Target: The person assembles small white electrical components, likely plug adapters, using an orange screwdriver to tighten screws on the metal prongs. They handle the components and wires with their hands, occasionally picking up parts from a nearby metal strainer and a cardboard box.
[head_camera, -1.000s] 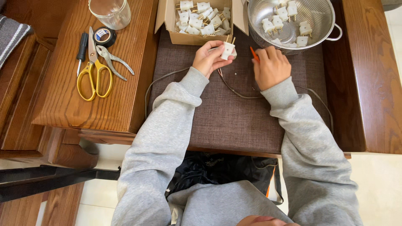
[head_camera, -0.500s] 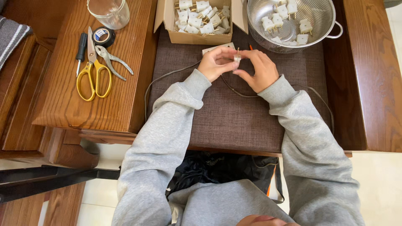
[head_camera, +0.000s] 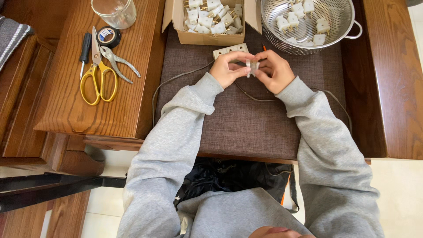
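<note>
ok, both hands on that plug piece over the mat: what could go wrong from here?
The small white plug piece is pinched only by fingertips of the left hand and right hand; it could slip onto the mat. The grey cord loops near both sleeves and might snag.

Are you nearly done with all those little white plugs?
Some look finished: a few white plugs lie in the metal colander. One plug is in hand, pinched between the left hand and right hand. Many more wait in the cardboard box, so plenty seems left.
</note>
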